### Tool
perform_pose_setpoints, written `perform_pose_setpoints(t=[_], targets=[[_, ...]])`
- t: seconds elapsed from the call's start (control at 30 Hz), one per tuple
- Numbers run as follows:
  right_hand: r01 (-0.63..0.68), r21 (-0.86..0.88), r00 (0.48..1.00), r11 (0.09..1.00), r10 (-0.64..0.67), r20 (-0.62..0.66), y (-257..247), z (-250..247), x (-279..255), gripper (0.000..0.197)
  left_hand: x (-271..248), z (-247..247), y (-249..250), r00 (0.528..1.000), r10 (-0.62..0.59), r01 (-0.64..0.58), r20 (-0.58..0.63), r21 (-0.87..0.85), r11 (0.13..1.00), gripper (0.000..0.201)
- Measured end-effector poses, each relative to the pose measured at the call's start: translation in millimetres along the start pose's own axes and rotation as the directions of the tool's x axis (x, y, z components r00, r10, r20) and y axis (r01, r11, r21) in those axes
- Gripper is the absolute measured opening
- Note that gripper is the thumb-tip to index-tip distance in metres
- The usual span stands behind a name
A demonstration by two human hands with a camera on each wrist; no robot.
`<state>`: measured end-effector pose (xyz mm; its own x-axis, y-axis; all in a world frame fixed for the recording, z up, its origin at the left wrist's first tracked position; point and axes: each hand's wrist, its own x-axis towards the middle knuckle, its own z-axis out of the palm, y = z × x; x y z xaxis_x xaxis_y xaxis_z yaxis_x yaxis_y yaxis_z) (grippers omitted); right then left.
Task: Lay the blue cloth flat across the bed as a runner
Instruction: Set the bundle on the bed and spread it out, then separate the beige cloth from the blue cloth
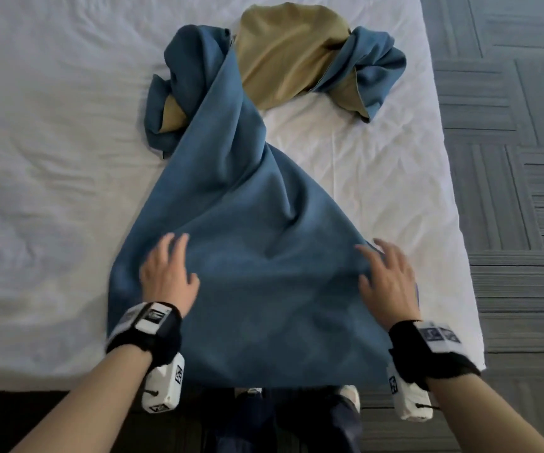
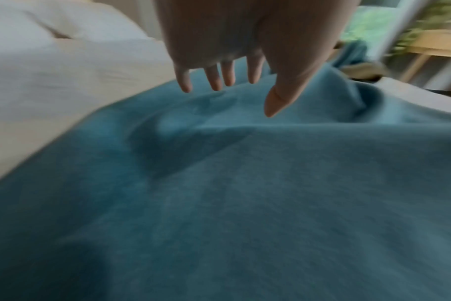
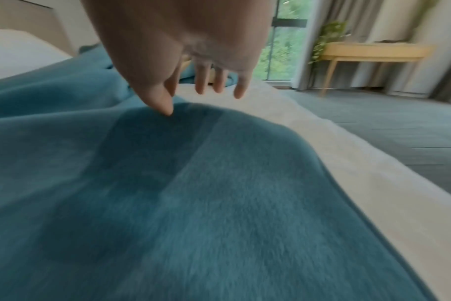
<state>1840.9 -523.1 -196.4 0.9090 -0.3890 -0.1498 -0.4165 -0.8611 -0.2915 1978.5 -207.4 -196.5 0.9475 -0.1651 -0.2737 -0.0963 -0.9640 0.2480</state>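
Note:
The blue cloth [image 1: 247,256] with a tan underside lies on the white bed [image 1: 51,142]. Its near end is spread wide and hangs over the bed's front edge. The far end is twisted and bunched, with tan lining showing. My left hand [image 1: 169,273] hovers palm down over the cloth's left part, fingers spread and straight, holding nothing. My right hand [image 1: 385,276] is spread the same way over the cloth's right edge. In the left wrist view the left hand [image 2: 232,81] sits just above the cloth [image 2: 245,203]. In the right wrist view the right hand [image 3: 193,89] has its thumb tip near the cloth [image 3: 168,203].
Grey patterned carpet [image 1: 519,158] runs along the bed's right side. A light wooden side table [image 3: 373,53] with a plant [image 3: 327,36] stands by the window and curtains at the far end. My legs [image 1: 297,420] stand against the bed's front edge.

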Motion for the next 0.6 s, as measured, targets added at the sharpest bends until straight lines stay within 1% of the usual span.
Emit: perform_pose_setpoints(t=[0.03, 0.07, 0.1, 0.13, 0.17, 0.2, 0.27, 0.33, 0.4, 0.47, 0.53, 0.6], targets=[[0.084, -0.026, 0.995, 0.996, -0.083, 0.061, -2, 6, -4, 0.056, -5, 7, 17, 0.995, 0.093, -0.093, 0.028, 0.007, 0.996, 0.07], [0.125, -0.073, 0.981, 0.99, -0.112, 0.159, 0, 12, -7, 0.056, -10, 14, 32, 0.982, 0.176, -0.177, 0.065, 0.016, 0.984, 0.067], [0.132, -0.133, 0.963, 0.982, -0.095, 0.253, 7, 16, -11, 0.058, -14, 22, 46, 0.964, 0.242, -0.247, 0.113, 0.031, 0.969, 0.065], [0.118, -0.186, 0.948, 0.975, -0.055, 0.313, 18, 20, -13, 0.06, -19, 31, 58, 0.944, 0.282, -0.295, 0.17, 0.055, 0.954, 0.062], [0.099, -0.22, 0.943, 0.97, -0.021, 0.332, 32, 21, -14, 0.063, -23, 40, 68, 0.929, 0.288, -0.315, 0.234, 0.089, 0.945, 0.061], [0.086, -0.241, 0.943, 0.967, -0.001, 0.332, 46, 19, -15, 0.066, -26, 47, 75, 0.921, 0.261, -0.309, 0.29, 0.131, 0.942, 0.062], [0.082, -0.276, 0.939, 0.958, 0.018, 0.344, 73, 8, -13, 0.072, -32, 58, 85, 0.926, 0.147, -0.233, 0.347, 0.22, 0.947, 0.065], [0.078, -0.277, 0.927, 0.958, 0.032, 0.373, 102, -6, -9, 0.072, -41, 64, 94, 0.944, 0.006, -0.104, 0.329, 0.279, 0.955, 0.07], [0.125, -0.244, 0.907, 0.962, -0.011, 0.421, 128, -22, -5, 0.069, -52, 68, 106, 0.951, -0.132, 0.048, 0.28, 0.288, 0.957, 0.072], [0.19, -0.186, 0.878, 0.964, -0.082, 0.472, 150, -38, -4, 0.067, -66, 72, 128, 0.942, -0.24, 0.179, 0.232, 0.257, 0.95, 0.074], [0.236, -0.115, 0.856, 0.965, -0.15, 0.495, 166, -54, -3, 0.065, -81, 76, 156, 0.928, -0.317, 0.282, 0.196, 0.184, 0.942, 0.075], [0.272, -0.055, 0.829, 0.961, -0.205, 0.521, 182, -70, 1, 0.062, -96, 81, 192, 0.918, -0.34, 0.323, 0.205, 0.111, 0.94, 0.075]])
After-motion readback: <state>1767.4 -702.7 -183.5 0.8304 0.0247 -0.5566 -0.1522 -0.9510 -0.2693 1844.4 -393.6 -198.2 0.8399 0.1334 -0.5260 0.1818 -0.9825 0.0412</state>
